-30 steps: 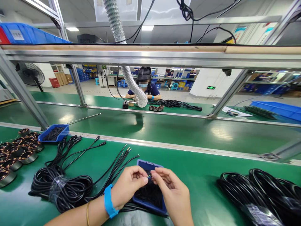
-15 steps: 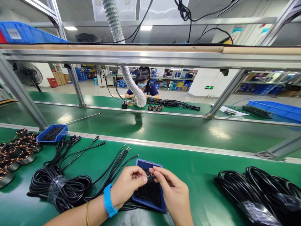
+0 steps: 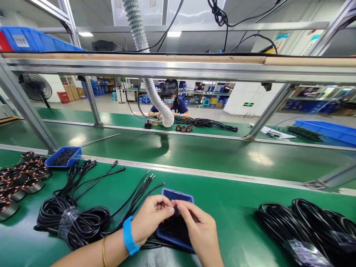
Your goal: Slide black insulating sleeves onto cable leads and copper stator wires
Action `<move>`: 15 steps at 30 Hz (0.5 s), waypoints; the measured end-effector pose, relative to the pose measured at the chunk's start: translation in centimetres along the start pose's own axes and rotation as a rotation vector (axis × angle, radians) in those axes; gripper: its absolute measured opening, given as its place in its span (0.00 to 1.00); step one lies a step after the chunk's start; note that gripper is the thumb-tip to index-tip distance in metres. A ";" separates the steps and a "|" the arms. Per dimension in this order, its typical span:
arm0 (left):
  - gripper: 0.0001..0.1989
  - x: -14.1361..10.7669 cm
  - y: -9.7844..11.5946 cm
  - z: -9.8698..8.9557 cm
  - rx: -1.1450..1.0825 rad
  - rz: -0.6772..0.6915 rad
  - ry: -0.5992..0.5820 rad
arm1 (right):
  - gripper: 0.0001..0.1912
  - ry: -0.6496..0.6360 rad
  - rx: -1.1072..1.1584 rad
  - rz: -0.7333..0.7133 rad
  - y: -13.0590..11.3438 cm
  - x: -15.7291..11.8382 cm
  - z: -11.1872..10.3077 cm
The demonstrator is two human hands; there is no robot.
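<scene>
Over a small blue bin (image 3: pixel 178 192) my two hands meet, fingertips touching. My left hand (image 3: pixel 151 215), with a blue band at the wrist, is closed in a pinch of thumb and forefinger. My right hand (image 3: pixel 198 222) pinches at the same spot from the right. What they hold is too small and too covered to make out. Short black pieces (image 3: pixel 174 226) lie in the bin beneath them. Beside my left forearm rests a tied coil of black cable (image 3: pixel 69 222), its stripped ends (image 3: pixel 150 176) pointing to the back.
At the left stand several copper-wound stators (image 3: pixel 30 183) and another blue bin (image 3: pixel 63 157) of black pieces. More black cable coils (image 3: pixel 306 226) lie at the right. A metal frame rail (image 3: pixel 178 68) crosses above; a co-worker (image 3: pixel 180 105) sits across the bench.
My right hand has moved slightly left, closing the small gap so its fingertips now meet my left hand's. A thin wire tip seen between the fingers earlier is now hidden.
</scene>
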State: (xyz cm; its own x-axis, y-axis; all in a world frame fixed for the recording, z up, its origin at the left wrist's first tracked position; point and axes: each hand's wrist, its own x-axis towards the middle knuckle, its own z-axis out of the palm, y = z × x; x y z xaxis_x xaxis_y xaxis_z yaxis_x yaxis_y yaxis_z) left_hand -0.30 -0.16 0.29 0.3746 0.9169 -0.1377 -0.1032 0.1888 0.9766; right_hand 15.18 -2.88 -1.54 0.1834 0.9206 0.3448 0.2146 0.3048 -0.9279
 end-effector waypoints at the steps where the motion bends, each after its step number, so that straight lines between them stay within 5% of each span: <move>1: 0.12 0.0 0.1 -0.1 -0.006 0.004 0.010 | 0.12 -0.034 -0.021 -0.036 -0.1 0.1 -0.2; 10: 0.12 -0.7 0.3 -0.1 0.126 0.066 -0.006 | 0.09 -0.324 0.028 0.150 0.1 0.7 -1.1; 13: 0.11 -1.9 2.7 -0.9 0.341 0.110 -0.112 | 0.07 -0.404 -0.028 0.079 -1.1 0.9 -2.2; 15: 0.11 -2.8 5.1 -2.3 0.656 0.220 -0.138 | 0.05 -0.571 -0.060 0.037 -1.9 1.0 -3.2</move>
State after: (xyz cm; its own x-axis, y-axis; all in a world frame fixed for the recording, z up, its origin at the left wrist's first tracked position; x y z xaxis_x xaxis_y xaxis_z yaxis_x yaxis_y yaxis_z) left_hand -3.97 -0.94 5.24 0.5267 0.8483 0.0543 0.3710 -0.2869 0.8832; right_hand 18.06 -3.38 1.04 -0.3518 0.9214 0.1653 0.2751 0.2706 -0.9226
